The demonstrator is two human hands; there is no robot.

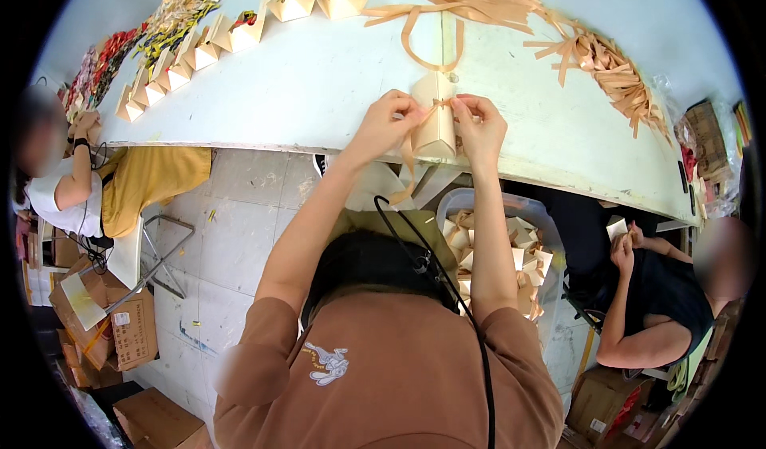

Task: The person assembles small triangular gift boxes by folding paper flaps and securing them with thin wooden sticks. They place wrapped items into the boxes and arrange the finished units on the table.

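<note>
The left hand (391, 122) and right hand (477, 126) are flanking the upright cream box (436, 122) at 9 and 3 o'clock, each pinching the tan ribbon (438, 103) at its top, equally near.

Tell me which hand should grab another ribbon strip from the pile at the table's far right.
Right, probably. The right hand is on the side of the small cream box nearer the ribbon pile; the left hand would have to cross over the box. Both hands are now pinching the bow.
</note>
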